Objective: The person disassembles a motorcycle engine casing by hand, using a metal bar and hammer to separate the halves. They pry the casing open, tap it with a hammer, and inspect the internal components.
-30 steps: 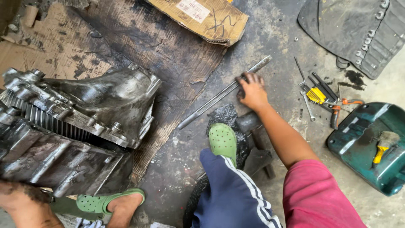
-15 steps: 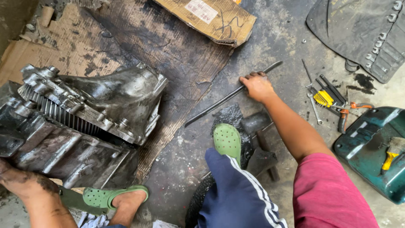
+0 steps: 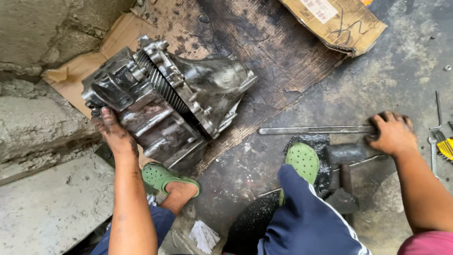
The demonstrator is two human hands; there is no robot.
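A greasy metal gearbox housing with a toothed gear ring lies on oil-stained cardboard. My left hand rests on its near left edge, fingers against the casing. My right hand is closed around the end of a long flat steel bar that lies on the floor, pointing left toward the gearbox. My feet in green clogs sit between the two hands.
A folded cardboard box lies at the top right. Hand tools, among them a yellow-handled one, are scattered at the right edge. A heavy hammer-like block sits by my right foot. A rough concrete step runs along the left.
The view swung left, bringing the whole gearbox into sight. My right hand drew the steel bar round until it lies level. My left hand came up onto the gearbox edge.
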